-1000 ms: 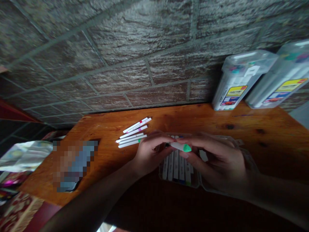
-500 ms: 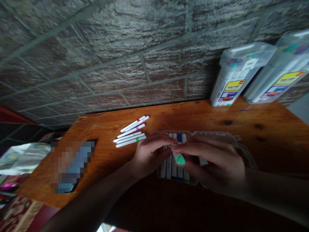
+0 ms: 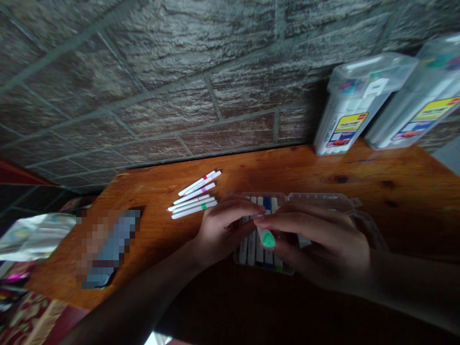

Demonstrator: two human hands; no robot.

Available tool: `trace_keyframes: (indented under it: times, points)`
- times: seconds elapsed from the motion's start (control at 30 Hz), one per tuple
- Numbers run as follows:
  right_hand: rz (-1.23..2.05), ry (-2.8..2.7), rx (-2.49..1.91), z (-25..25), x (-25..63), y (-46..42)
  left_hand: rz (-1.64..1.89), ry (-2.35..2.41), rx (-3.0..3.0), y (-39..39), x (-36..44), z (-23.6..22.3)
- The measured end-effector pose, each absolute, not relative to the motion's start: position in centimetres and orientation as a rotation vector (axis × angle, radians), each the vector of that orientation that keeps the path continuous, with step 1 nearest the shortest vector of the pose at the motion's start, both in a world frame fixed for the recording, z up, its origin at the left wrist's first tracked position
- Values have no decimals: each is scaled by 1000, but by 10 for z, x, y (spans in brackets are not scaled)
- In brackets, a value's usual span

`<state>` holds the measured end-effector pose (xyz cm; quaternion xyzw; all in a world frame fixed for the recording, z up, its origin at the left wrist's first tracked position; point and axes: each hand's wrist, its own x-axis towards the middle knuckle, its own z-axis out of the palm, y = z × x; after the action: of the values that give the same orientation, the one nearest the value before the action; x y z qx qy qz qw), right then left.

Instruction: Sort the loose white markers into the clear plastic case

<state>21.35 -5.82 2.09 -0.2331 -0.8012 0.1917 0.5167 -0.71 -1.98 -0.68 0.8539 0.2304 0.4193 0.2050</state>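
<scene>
Green-ended marker: the green-ended marker [image 3: 267, 236] was up in the fingers, over the open case, green end tilted down toward the camera.
Right hand: the right hand [image 3: 325, 235] pinched it between thumb and forefinger.
Left hand: the left hand [image 3: 223, 225] had thumb and forefinger at the marker's other end; contact was partly hidden, couldn't tell if it gripped.
Open case: the clear plastic case [image 3: 319, 197] lay open under both hands, right half largely covered by the right hand.
Row in case: white markers [image 3: 252, 247] lay side by side in the left half, one with a blue band near its far end.
Loose pens: several white markers with colored bands [image 3: 194, 191] lay on the table left of the case, just beyond the left hand; red, purple and green bands were readable.
Upright boxes: two clear marker boxes [image 3: 341, 122] with yellow-and-blue labels stood at far right by the stone wall [image 3: 172, 62].
Table: wooden tabletop [image 3: 266, 167], a pixelated flat object [image 3: 113, 244] at its left.
</scene>
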Motion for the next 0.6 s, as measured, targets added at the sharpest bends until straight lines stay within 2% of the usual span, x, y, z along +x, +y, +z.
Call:
trace_keyframes:
  times: [0.6]
  points:
    - [487, -1903, -550, 19, 213, -58, 1173, 649, 2393, -19, -7, -7]
